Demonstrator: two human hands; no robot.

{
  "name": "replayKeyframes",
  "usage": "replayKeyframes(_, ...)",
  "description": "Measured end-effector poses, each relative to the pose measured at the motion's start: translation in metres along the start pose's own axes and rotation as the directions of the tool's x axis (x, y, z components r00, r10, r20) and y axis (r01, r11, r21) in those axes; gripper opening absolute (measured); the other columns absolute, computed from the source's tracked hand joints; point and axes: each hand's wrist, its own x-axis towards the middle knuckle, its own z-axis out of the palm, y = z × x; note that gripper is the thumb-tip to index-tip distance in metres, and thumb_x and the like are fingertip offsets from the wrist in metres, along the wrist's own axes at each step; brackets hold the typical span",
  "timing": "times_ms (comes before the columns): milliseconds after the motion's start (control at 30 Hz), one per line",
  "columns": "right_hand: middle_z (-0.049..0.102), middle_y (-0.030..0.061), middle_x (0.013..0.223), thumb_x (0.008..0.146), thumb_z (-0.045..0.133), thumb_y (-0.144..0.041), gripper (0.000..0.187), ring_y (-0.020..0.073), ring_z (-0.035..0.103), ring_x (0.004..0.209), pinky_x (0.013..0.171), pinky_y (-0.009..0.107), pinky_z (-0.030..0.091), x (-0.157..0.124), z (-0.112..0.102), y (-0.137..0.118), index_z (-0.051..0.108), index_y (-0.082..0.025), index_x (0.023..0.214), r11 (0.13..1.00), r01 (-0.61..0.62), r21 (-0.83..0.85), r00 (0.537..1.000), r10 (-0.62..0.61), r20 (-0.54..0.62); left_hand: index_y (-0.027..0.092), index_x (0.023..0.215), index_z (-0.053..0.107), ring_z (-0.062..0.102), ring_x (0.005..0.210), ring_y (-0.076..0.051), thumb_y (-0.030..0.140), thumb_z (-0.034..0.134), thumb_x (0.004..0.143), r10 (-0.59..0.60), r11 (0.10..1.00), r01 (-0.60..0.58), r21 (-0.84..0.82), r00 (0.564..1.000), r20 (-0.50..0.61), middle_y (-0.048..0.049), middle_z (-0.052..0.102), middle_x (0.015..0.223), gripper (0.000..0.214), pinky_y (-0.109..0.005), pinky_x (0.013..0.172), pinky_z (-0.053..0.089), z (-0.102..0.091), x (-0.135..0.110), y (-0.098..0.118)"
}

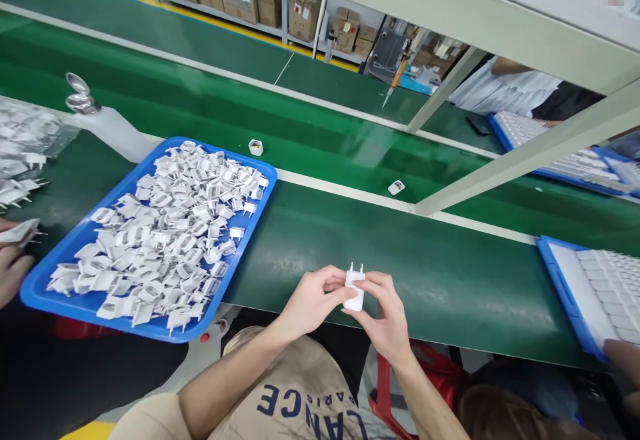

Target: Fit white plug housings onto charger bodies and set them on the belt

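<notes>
A white two-pin plug adapter point(355, 293) is held upright over the bench's front edge, its two metal pins pointing away from me. My left hand point(317, 297) pinches it from the left with thumb and fingers. From the right, my right hand point(383, 307) grips the same adapter, fingers on its upper side and thumb at its lower end. To the left lies a blue tray point(253, 227) heaped with loose white plug housings point(175, 227), many with pins showing.
Two small white pieces point(255, 147) point(396, 187) lie on the green conveyor belt point(320, 140). A white bottle point(113, 130) stands behind the tray. A slanted metal post point(520, 147) rises at right. Co-workers' hands point(13, 270) show at both sides; another blue tray point(570, 293) is at right.
</notes>
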Motion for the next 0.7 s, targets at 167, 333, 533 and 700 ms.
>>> replayKeyframes(167,0.063,0.0073,0.103,0.089,0.074,-0.031,0.03,0.0223,0.063,0.094,0.078,0.037,0.056,-0.005,0.0,-0.006,0.065,-0.028,0.117,0.998,-0.033,0.047,0.997,0.036,-0.069,0.017,0.1,0.073,0.074,0.096,-0.022,0.041,0.077,0.081,-0.009,0.999,0.009,0.049,1.0,-0.001,-0.0073,0.077,0.101,0.031,-0.034,0.092,0.06,0.004,-0.003,0.007)
replayKeyframes(333,0.062,0.0053,0.1,0.085,0.074,-0.019,0.038,0.0211,0.061,0.089,0.074,0.036,0.054,-0.008,0.0,-0.002,0.064,-0.03,0.12,0.998,0.06,0.011,0.989,-0.058,-0.136,0.017,0.099,0.073,0.074,0.093,-0.022,0.046,0.078,0.081,-0.026,0.995,0.025,0.094,1.0,0.005,-0.0067,0.077,0.099,0.034,-0.032,0.087,0.06,0.006,-0.003,0.008)
replayKeyframes(533,0.058,0.0064,0.102,0.087,0.065,-0.012,0.041,0.0215,0.059,0.09,0.074,0.038,0.054,-0.021,0.001,0.023,0.06,-0.03,0.124,0.982,0.18,-0.063,0.97,-0.188,-0.155,0.018,0.102,0.07,0.07,0.095,-0.019,0.045,0.081,0.081,-0.127,0.979,0.141,-0.144,0.987,0.101,-0.0071,0.074,0.103,0.036,-0.027,0.083,0.058,0.016,0.006,-0.012)
replayKeyframes(700,0.06,0.0121,0.117,0.096,0.06,-0.042,0.041,0.0276,0.06,0.106,0.085,0.046,0.057,-0.026,-0.026,0.059,0.054,-0.026,0.134,0.964,0.236,-0.122,0.972,-0.233,0.037,0.019,0.104,0.071,0.067,0.095,-0.019,0.038,0.088,0.074,-0.297,0.88,0.302,-0.366,0.952,0.073,-0.0074,0.069,0.108,0.039,-0.028,0.082,0.059,0.027,0.021,-0.028)
